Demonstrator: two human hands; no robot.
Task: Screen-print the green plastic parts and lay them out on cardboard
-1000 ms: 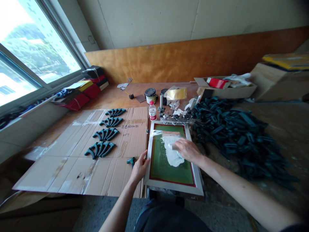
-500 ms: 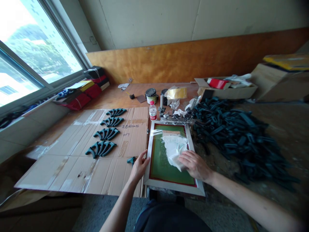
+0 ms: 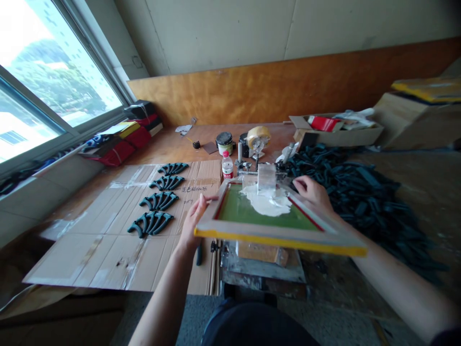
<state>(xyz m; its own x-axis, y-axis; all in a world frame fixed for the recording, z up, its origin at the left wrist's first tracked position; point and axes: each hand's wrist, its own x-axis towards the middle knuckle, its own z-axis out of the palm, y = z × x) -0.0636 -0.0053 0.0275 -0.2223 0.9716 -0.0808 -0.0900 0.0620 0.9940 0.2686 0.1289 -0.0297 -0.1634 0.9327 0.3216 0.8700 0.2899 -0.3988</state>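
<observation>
A framed green screen (image 3: pixel 237 208) is tilted up, its near edge with a yellow strip raised above a wooden block (image 3: pixel 257 251) on a metal base. White paste (image 3: pixel 272 205) lies on the mesh, and a pale squeegee (image 3: pixel 267 178) stands at its far end. My left hand (image 3: pixel 195 217) is at the frame's left side, its fingers apart and touching the frame. My right hand (image 3: pixel 312 191) is beside the frame's right side with fingers curled; whether they hold anything is hidden. A dark green part (image 3: pixel 199 254) lies on the cardboard, partly covered by my left hand and the frame.
Rows of dark green curved parts (image 3: pixel 153 223) lie on flat cardboard (image 3: pixel 90 254) at the left. A big pile of dark parts (image 3: pixel 353 206) is at the right. Behind the frame stand a bottle (image 3: pixel 227 166), a paint can (image 3: pixel 224 142) and an open box (image 3: pixel 345 132).
The frame's near edge has risen, uncovering the block. The squeegee now stands upright at the far end, out of my right hand. Both hands have moved up and away from me.
</observation>
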